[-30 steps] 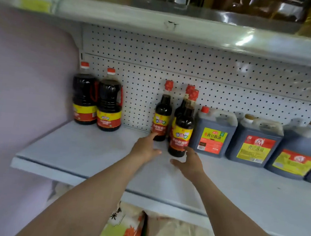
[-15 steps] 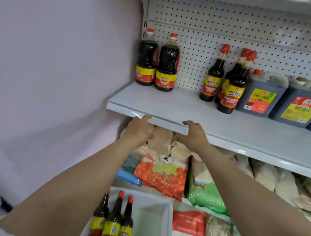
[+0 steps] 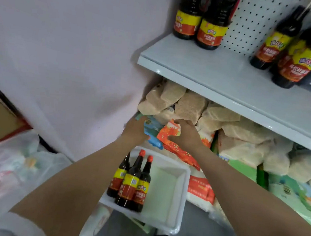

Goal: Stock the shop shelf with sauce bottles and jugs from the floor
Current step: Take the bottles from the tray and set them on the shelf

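Three sauce bottles (image 3: 132, 181) stand in white tray (image 3: 169, 203); both hands' fingers loose, empty.

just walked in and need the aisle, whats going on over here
A person is stocking sauce onto the grey shelf. Both hands are empty right now: the left hand and right hand hang in front of the bagged goods under the shelf, above a white tray that holds three sauce bottles not yet shelved. Two jugs and some tall bottles already stand on the shelf.
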`<action>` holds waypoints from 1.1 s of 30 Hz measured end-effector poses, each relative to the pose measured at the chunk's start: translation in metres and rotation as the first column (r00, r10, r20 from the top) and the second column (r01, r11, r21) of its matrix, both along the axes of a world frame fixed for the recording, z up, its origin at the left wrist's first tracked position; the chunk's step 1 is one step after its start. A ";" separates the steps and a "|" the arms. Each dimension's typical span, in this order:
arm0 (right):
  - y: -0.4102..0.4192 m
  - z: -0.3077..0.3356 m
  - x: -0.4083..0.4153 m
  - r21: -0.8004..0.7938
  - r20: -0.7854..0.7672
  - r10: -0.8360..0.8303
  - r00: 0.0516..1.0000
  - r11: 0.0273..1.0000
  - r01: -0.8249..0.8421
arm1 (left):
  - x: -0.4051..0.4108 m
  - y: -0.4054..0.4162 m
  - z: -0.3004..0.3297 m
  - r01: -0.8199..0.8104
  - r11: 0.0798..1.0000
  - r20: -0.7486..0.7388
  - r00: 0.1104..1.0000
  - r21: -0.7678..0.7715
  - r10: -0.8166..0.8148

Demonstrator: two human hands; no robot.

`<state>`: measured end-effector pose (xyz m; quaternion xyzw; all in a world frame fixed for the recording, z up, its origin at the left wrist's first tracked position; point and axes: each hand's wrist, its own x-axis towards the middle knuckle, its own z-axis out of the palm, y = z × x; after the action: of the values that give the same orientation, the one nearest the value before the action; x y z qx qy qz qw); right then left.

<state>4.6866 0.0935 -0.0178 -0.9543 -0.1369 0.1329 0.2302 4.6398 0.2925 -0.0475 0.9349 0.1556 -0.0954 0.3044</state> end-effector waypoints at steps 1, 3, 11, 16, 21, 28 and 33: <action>0.000 -0.013 0.002 -0.007 -0.034 0.007 0.999 1.000 -0.008 | -0.001 0.000 -0.012 -0.011 1.000 -0.019 1.000 -0.002 0.011; -0.001 -0.038 0.004 -0.024 -0.109 0.011 0.994 1.000 -0.014 | -0.003 -0.002 -0.035 -0.022 1.000 -0.069 0.997 -0.002 0.022; -0.023 -0.136 0.020 -0.084 -0.382 0.028 0.924 0.994 -0.065 | 0.009 -0.022 -0.128 -0.159 0.986 -0.278 0.950 -0.049 0.140; -0.037 -0.200 0.034 -0.102 -0.490 0.049 0.871 0.988 -0.113 | 0.023 -0.035 -0.193 -0.243 0.969 -0.374 0.904 -0.045 0.209; -0.037 -0.251 0.040 -0.117 -0.565 0.070 0.822 0.980 -0.163 | 0.028 -0.036 -0.242 -0.359 0.931 -0.443 0.846 -0.062 0.297; -0.038 -0.285 0.033 -0.083 -0.602 0.068 0.795 0.986 -0.147 | 0.024 -0.028 -0.283 -0.407 0.913 -0.529 0.781 -0.031 0.330; -0.042 -0.283 0.016 -0.051 -0.617 0.030 0.787 0.996 -0.078 | 0.018 -0.031 -0.272 -0.293 0.956 -0.477 0.842 -0.013 0.251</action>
<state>4.7026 0.0511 -0.3011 -0.8626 -0.0768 0.4477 0.2227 4.6578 0.2615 -0.3195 0.8380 0.3516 -0.2818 0.3077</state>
